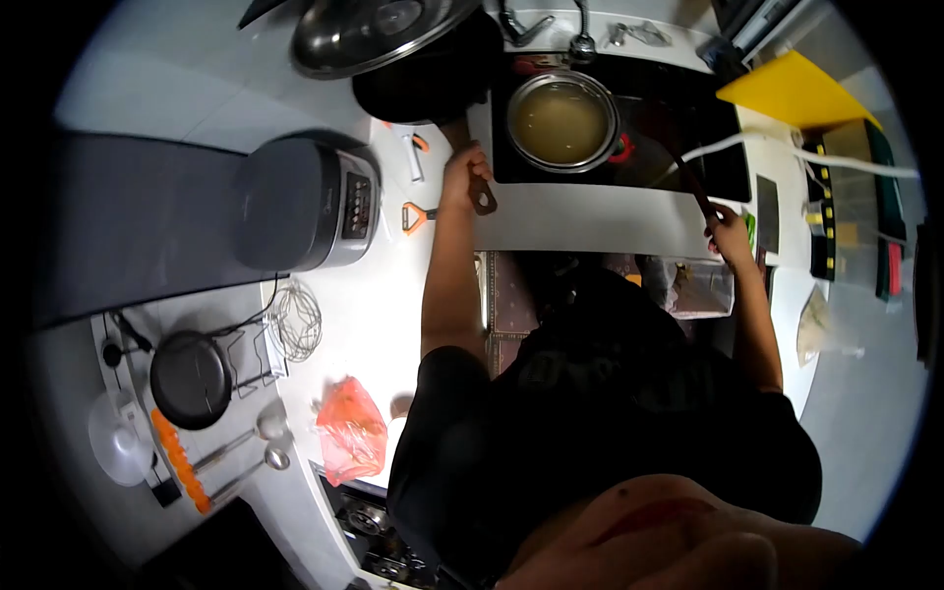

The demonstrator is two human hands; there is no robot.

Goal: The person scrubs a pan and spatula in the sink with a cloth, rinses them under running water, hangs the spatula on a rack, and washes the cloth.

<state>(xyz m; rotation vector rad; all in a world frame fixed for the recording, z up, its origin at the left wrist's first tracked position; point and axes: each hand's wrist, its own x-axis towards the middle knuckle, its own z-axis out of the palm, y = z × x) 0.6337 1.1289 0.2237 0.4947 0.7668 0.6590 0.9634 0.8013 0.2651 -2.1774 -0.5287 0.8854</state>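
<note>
My left hand (464, 175) is wrapped round the wooden handle (482, 195) of a dark pan (418, 88). That pan is at the counter's back left, beside the black cooktop (718, 118); a shiny metal lid (383, 39) partly covers it in view. On the cooktop stands a steel pot (562, 120) of cloudy yellowish liquid, with something red at its lower right rim. My right hand (728, 236) is closed around a long, dark reddish-brown utensil handle (696, 187) slanting up over the cooktop's right side. Its far end blends into the black surface.
Left are a grey rice cooker (305, 202), an orange peeler (415, 216), coiled wire (297, 320) and a red plastic bag (352, 433). A faucet (582, 44) is behind the pot. A yellow board (801, 90) and a white cable (836, 157) are at right. An open drawer (703, 290) holds bags.
</note>
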